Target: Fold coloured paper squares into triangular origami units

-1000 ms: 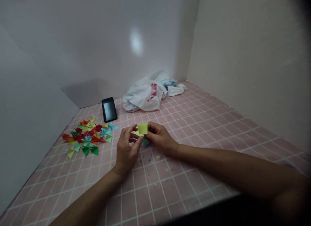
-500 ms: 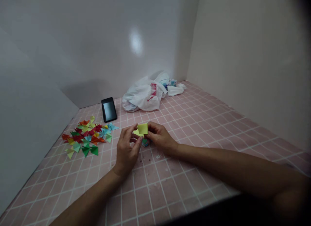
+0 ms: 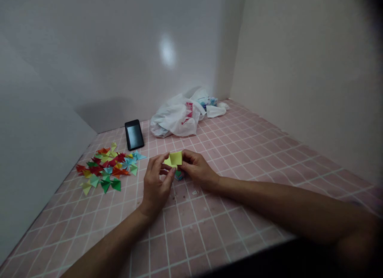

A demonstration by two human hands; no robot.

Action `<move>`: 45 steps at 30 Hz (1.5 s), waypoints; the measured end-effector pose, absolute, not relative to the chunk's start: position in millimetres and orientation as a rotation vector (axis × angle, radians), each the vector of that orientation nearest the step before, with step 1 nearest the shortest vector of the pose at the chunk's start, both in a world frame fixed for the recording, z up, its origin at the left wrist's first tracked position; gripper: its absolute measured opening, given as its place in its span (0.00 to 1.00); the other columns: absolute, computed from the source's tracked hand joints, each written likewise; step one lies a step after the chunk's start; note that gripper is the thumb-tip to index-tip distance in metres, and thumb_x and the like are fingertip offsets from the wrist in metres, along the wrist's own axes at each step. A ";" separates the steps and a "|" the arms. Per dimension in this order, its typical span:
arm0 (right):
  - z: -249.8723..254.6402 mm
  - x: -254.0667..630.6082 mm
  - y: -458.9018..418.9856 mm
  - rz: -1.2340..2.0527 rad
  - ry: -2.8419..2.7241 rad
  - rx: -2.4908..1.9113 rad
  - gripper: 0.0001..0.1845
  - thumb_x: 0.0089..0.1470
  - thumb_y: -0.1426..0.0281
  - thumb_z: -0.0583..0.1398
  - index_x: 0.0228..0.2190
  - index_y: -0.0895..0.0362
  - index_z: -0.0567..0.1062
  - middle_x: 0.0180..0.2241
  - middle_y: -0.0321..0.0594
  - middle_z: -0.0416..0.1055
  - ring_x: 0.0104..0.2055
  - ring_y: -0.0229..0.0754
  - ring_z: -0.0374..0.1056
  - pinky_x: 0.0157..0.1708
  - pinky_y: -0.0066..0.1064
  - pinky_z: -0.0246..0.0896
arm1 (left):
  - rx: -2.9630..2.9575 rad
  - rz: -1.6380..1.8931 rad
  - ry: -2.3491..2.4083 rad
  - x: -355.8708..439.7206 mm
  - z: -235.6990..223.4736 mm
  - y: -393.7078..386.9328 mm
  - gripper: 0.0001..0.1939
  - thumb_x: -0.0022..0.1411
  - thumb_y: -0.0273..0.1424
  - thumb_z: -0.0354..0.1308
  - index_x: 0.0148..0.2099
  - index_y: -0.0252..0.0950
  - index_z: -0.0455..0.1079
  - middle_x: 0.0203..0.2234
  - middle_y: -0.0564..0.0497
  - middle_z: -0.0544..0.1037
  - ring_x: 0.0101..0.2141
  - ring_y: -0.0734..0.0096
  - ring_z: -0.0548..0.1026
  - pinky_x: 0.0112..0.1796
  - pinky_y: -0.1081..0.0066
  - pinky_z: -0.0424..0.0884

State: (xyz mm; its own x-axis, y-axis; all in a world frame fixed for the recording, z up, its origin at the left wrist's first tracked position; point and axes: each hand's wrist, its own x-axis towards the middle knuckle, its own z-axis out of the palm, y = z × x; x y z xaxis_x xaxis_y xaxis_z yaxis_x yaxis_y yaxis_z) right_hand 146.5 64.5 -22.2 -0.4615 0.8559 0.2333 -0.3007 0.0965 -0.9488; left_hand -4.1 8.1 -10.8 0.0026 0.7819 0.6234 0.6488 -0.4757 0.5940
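Observation:
Between my two hands is a small yellow sheet of paper [image 3: 176,158], partly folded, with one flap standing up. My right hand [image 3: 197,170] pinches its right edge between thumb and fingers. On the other side, my left hand [image 3: 157,182] is curled with its fingertips at the paper's left edge. Beneath the paper, a small stack of coloured paper [image 3: 178,175] shows in part; my hands cover the rest. To the left lies a pile of folded origami pieces [image 3: 110,162] in red, orange, yellow, green and light blue.
A black phone [image 3: 134,135] leans upright behind the pile. Crumpled white plastic bags [image 3: 178,114] lie near the back wall. The surface is a pink tiled-pattern tabletop [image 3: 254,150], bounded by pale walls at the back and sides. Small scraps [image 3: 195,192] lie by my right wrist.

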 end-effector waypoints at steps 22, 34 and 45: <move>-22.4 145.8 65.4 1.614 -1.320 -0.577 0.06 0.51 0.68 0.63 0.30 0.57 0.71 0.24 0.30 0.64 0.23 0.33 0.60 0.24 0.27 0.58 | 2.340 1.415 1.484 -5.2 -13.1 7.2 0.25 0.67 0.25 0.56 0.64 0.43 0.63 0.50 0.45 0.69 0.39 0.69 0.77 0.38 0.67 0.80; -20.9 145.7 64.8 1.673 -1.280 -0.586 0.09 0.49 0.67 0.64 0.31 0.57 0.71 0.24 0.29 0.65 0.22 0.31 0.61 0.23 0.25 0.59 | 2.299 1.402 1.491 -5.5 -13.9 7.7 0.25 0.67 0.26 0.56 0.65 0.40 0.63 0.49 0.43 0.74 0.41 0.66 0.79 0.42 0.65 0.78; -21.1 145.9 65.2 1.691 -1.242 -0.587 0.10 0.50 0.66 0.65 0.31 0.57 0.70 0.22 0.28 0.65 0.20 0.30 0.61 0.22 0.24 0.59 | 2.209 1.401 1.453 -4.9 -15.1 7.6 0.22 0.67 0.27 0.57 0.62 0.40 0.66 0.51 0.43 0.75 0.46 0.62 0.78 0.43 0.65 0.78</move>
State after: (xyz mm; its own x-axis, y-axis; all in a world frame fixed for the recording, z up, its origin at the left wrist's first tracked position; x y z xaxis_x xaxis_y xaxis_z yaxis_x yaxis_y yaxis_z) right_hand 145.9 65.2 -21.1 -0.4571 0.8784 0.1396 -0.3957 -0.0602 -0.9164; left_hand -4.9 7.6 -15.1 0.0953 0.7826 0.6152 0.6431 -0.5201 0.5620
